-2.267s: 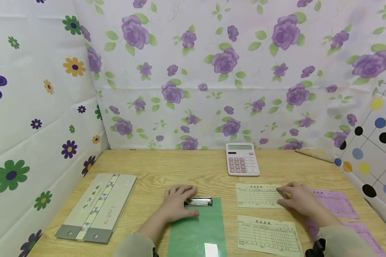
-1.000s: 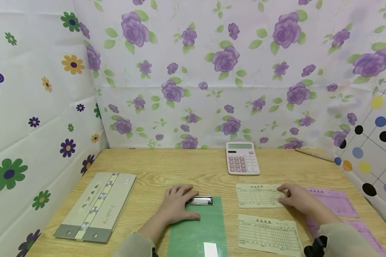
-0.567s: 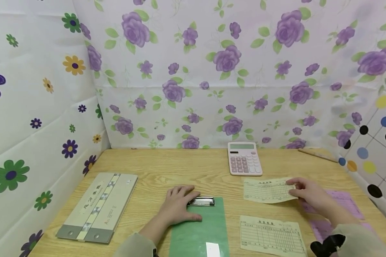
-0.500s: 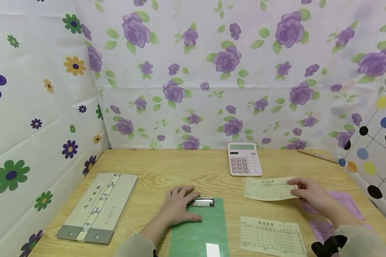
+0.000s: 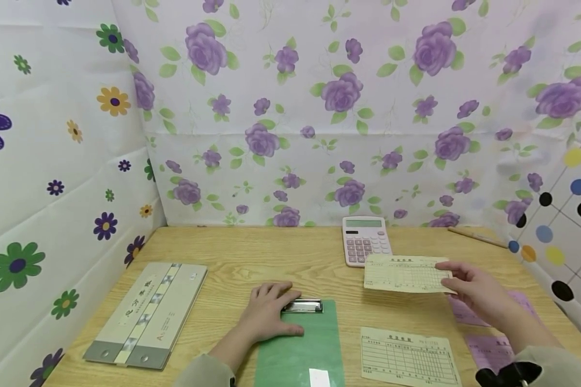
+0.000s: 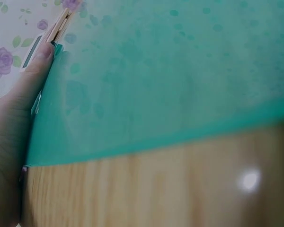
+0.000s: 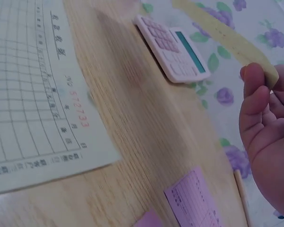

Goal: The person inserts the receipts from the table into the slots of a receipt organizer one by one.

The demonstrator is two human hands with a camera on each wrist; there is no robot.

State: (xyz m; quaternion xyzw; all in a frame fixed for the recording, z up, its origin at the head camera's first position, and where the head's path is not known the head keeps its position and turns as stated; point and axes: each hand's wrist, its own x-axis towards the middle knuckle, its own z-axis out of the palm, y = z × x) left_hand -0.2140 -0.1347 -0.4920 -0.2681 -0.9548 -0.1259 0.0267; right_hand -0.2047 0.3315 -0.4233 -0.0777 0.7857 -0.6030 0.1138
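My right hand [image 5: 481, 293] pinches the right edge of a pale yellow receipt slip [image 5: 402, 275] between thumb and fingers. The slip is raised off the table, overlapping the calculator's lower edge in the head view; in the right wrist view, the slip [image 7: 227, 40] appears nearly edge-on. My left hand [image 5: 268, 316] rests with spread fingers on the upper left of a green clipboard [image 5: 300, 355], beside its metal clip [image 5: 304, 306]. A second yellow receipt slip [image 5: 406, 356] lies to the right of the clipboard. Two pink slips lie under and beside my right forearm, the nearer pink slip [image 5: 488, 348] partly covered.
A pink and white calculator [image 5: 365, 244] lies at the back of the wooden table [image 5: 252, 247]. At the left is a beige ledger [image 5: 150, 314] with a grey lower edge. A thin wooden stick [image 5: 476, 237] lies back right. Flowered cloth [image 5: 290, 161] hangs behind.
My right hand has picked the far yellow slip up off the table and raised it toward the calculator, exposing bare wood beneath. The left hand stays in place on the clipboard.
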